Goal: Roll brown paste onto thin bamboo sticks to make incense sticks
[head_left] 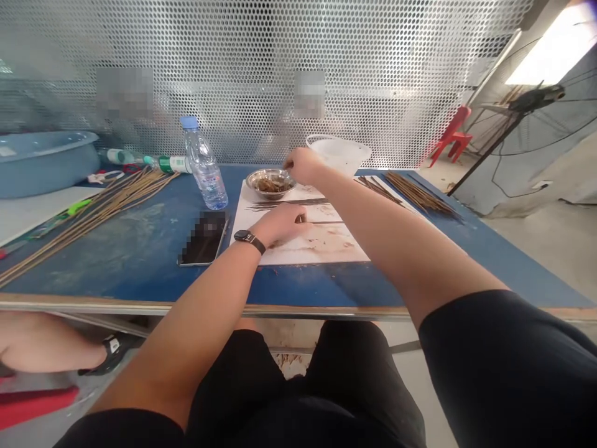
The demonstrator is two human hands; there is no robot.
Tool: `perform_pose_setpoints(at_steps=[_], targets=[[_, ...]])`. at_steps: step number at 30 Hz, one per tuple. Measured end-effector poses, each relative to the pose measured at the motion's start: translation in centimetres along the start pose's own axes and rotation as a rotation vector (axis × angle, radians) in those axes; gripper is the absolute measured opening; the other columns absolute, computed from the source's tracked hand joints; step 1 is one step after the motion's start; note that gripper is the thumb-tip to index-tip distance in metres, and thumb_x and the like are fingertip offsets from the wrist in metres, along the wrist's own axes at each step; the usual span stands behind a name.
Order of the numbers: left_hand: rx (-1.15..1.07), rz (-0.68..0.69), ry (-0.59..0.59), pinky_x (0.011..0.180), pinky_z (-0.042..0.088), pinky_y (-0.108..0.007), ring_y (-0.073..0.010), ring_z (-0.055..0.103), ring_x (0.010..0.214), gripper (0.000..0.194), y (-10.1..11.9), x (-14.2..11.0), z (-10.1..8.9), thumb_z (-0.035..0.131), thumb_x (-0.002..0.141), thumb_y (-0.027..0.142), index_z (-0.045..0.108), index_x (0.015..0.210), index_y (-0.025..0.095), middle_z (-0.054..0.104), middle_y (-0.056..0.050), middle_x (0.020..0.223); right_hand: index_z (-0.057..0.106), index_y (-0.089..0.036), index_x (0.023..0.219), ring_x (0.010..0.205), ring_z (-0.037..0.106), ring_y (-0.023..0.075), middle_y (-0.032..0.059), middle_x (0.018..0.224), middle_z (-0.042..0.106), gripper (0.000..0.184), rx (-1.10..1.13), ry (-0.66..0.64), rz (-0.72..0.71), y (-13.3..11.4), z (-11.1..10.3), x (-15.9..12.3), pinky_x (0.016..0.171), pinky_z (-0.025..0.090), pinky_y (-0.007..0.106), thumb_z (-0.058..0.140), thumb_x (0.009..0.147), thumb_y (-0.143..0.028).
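**"What are the hands doing?"**

"The left hand (pixel 280 225), a watch (pixel 249 241) on its wrist, lies palm down on a white sheet (pixel 321 246), fingers loosely curled. The arm reaches in from the lower left. I can't tell whether it's gripping anything small."

"And the right hand (pixel 303 165)?"

"Its arm stretches in from the lower right, with the fingers (pixel 290 164) bent down just past the rim of a metal bowl (pixel 252 182) of brown pieces (pixel 273 185). They look pinched, but I can't tell if they're holding a piece."

"Why the sheet?"

"It seems to keep the thin dark sticks (pixel 289 202) off the table (pixel 116 261). They lie just below the bowl, handy for both hands."

"Further out?"

"A phone (pixel 204 238) sits left of the sheet, with a water bottle (pixel 205 174) behind it. A long stick bundle (pixel 102 214) lies at left, another bundle (pixel 420 193) at right, a white basin (pixel 340 154) behind the bowl, and a perforated metal screen (pixel 261 74) across the back."
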State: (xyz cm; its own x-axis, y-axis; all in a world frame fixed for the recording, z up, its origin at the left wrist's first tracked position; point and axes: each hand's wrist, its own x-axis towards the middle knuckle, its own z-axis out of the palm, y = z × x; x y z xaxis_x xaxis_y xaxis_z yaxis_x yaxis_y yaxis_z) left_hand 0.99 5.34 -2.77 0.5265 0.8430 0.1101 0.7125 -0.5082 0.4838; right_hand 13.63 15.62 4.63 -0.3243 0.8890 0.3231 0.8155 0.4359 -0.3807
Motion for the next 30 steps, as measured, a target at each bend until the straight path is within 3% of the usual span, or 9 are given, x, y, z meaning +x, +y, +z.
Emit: perform_pose_setpoints(at_steps=[2,5,10,15,21,25,30], targets=[[-0.019,-0.015,0.003,0.058,0.041,-0.034,-0.0216,0.064,0.066,0.022,-0.2,0.0,0.0,0.064,0.093,0.044,0.064,0.083,0.024,0.076,-0.005,0.085,0.08,-0.019,0.085,0.105,0.072,0.03,0.0107,0.1,0.081,0.026,-0.011,0.031,0.018,0.2,0.3,0.2,0.095,0.054,0.04,0.062,0.084,0.001],[-0.036,-0.028,0.012,0.059,0.042,-0.034,-0.021,0.064,0.063,0.02,-0.2,0.1,0.2,0.064,0.093,0.044,0.066,0.085,0.025,0.077,-0.004,0.086,0.075,-0.019,0.079,0.096,0.07,0.0276,0.01,0.091,0.078,0.013,0.03,0.1,0.023,1.2,-0.2,-1.9,0.088,0.053,0.038,0.072,0.09,-0.012],[0.002,0.049,0.039,0.067,0.047,-0.036,-0.024,0.068,0.077,0.02,0.7,0.6,0.4,0.067,0.09,0.043,0.07,0.087,0.023,0.078,-0.006,0.093,0.059,-0.021,0.066,0.07,0.058,0.018,0.0049,0.066,0.066,0.038,0.07,0.136,0.11,4.3,-2.4,-8.1,0.073,0.045,0.034,0.073,0.099,-0.033],[0.025,0.067,-0.01,0.07,0.048,-0.036,-0.0253,0.069,0.08,0.023,1.0,0.8,0.5,0.068,0.089,0.046,0.073,0.093,0.023,0.077,-0.007,0.093,0.045,-0.025,0.058,0.059,0.045,0.0156,-0.0018,0.054,0.049,0.052,0.091,0.138,0.23,8.1,-3.6,-13.0,0.064,0.037,0.034,0.073,0.1,-0.038],[0.071,0.092,0.002,0.07,0.05,-0.036,-0.0239,0.069,0.079,0.024,0.6,1.3,0.8,0.068,0.092,0.046,0.074,0.092,0.023,0.077,-0.008,0.095,0.023,-0.028,0.057,0.059,0.025,0.0142,-0.0066,0.056,0.021,0.062,0.134,0.182,0.286,10.5,-3.5,-13.4,0.062,0.024,0.034,0.066,0.101,-0.031],[0.09,0.124,0.01,0.074,0.054,-0.037,-0.0238,0.071,0.084,0.022,0.2,1.6,0.8,0.072,0.091,0.043,0.077,0.093,0.022,0.077,-0.01,0.103,0.023,-0.028,0.06,0.061,0.022,0.0143,-0.0067,0.059,0.018,0.058,0.179,0.198,0.332,10.3,-3.3,-13.1,0.061,0.022,0.035,0.069,0.094,-0.027],[0.093,0.103,0.083,0.091,0.058,-0.042,-0.0287,0.074,0.103,0.04,0.9,1.0,1.3,0.07,0.092,0.056,0.078,0.11,0.02,0.074,-0.013,0.125,0.027,-0.028,0.062,0.061,0.027,0.0156,-0.005,0.061,0.021,0.048,0.295,0.214,0.403,10.0,-3.4,-13.4,0.06,0.025,0.036,0.067,0.089,-0.03]])
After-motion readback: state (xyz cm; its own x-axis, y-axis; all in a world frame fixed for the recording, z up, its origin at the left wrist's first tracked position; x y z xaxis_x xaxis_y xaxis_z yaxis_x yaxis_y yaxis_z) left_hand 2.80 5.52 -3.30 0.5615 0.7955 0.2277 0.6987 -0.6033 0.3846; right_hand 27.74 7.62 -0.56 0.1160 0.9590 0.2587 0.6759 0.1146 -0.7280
